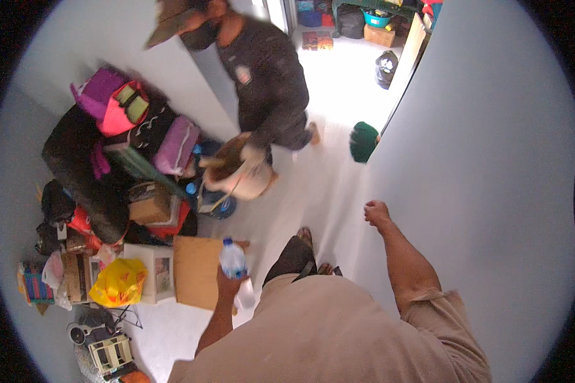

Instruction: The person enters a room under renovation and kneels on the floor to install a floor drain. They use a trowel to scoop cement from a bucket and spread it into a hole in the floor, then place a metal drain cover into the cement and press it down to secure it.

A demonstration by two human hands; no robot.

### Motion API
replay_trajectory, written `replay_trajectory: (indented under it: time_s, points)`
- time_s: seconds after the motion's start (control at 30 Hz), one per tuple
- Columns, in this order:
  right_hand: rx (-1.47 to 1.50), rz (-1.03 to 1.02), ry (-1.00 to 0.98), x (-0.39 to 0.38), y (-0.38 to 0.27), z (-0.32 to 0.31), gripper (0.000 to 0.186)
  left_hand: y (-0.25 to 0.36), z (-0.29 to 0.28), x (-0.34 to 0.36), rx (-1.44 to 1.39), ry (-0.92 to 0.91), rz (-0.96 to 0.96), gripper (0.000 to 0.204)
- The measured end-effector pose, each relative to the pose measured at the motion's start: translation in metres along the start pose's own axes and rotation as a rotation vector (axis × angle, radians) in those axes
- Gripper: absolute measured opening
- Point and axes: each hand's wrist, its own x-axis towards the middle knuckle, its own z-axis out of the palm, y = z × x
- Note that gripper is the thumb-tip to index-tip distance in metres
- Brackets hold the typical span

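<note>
My left hand [227,285] is wrapped round a clear plastic water bottle [233,260] with a blue cap, held upright near the cardboard [197,271] on the left. A whitish, see-through shape shows just below that hand; whether it is the bottle's lower part I cannot tell. My right hand [377,214] hangs out in front, beside the pale wall, its fingers curled in with nothing visible in them.
A person [268,76] in dark clothes and a cap walks close by, carrying a whitish bucket [249,179]. Bags and boxes are piled along the left wall, with a yellow plastic bag [119,283]. Beside the doorway is a green broom head [364,142]; a black bag [386,69] lies beyond.
</note>
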Motion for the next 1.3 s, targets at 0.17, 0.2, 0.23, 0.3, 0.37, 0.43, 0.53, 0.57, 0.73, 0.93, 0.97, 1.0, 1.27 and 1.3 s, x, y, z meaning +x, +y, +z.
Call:
replay_trajectory:
  time_s: [0.17, 0.2, 0.23, 0.3, 0.37, 0.43, 0.53, 0.57, 0.73, 0.93, 0.97, 1.0, 1.27, 1.3]
  points:
    - [-0.058, 0.072, -0.160, 0.141, -0.101, -0.025, 0.026, -0.008, 0.088, 0.011, 0.114, -0.019, -0.288, 0.091]
    - [-0.063, 0.033, -0.166, 0.173, -0.111, -0.031, 0.026, -0.004, 0.107, 0.024, 0.123, -0.020, -0.333, 0.091]
    - [-0.071, 0.010, -0.176, 0.204, -0.118, -0.038, 0.026, 0.002, 0.125, 0.041, 0.128, -0.022, -0.372, 0.092]
    - [-0.113, -0.107, -0.147, 0.260, -0.123, -0.053, 0.024, 0.019, 0.158, 0.083, 0.128, -0.029, -0.414, 0.092]
    - [-0.148, 0.063, -0.137, 0.302, -0.120, -0.070, 0.023, 0.041, 0.186, 0.133, 0.113, -0.035, -0.453, 0.093]
    - [-0.239, 0.115, -0.143, 0.329, -0.113, -0.090, 0.020, 0.070, 0.210, 0.184, 0.092, -0.025, -0.455, 0.094]
    - [-0.351, 0.193, -0.227, 0.352, -0.111, -0.118, 0.019, 0.122, 0.239, 0.260, 0.055, -0.011, -0.428, 0.095]
    - [-0.515, 0.222, -0.228, 0.359, -0.111, -0.126, 0.020, 0.139, 0.247, 0.286, 0.037, -0.007, -0.424, 0.095]
    - [-0.470, 0.336, -0.211, 0.447, -0.150, -0.154, 0.025, 0.203, 0.282, 0.410, -0.001, 0.023, -0.414, 0.097]
    - [-0.544, -0.009, -0.164, 0.698, -0.306, -0.169, 0.023, 0.281, 0.329, 0.503, 0.023, 0.136, -0.518, 0.100]
    - [-0.528, -0.111, -0.092, 0.743, -0.347, -0.170, 0.025, 0.298, 0.334, 0.518, 0.024, 0.161, -0.532, 0.100]
    - [-0.481, -0.238, -0.125, 0.783, -0.389, -0.167, 0.025, 0.315, 0.338, 0.536, 0.029, 0.185, -0.541, 0.100]
    - [-0.210, -0.599, -0.341, 0.944, -0.766, -0.146, 0.036, 0.508, 0.355, 0.775, 0.073, 0.301, -0.304, 0.103]
    - [-0.122, -0.672, -0.368, 0.945, -0.800, -0.142, 0.036, 0.541, 0.356, 0.818, 0.132, 0.260, -0.264, 0.102]
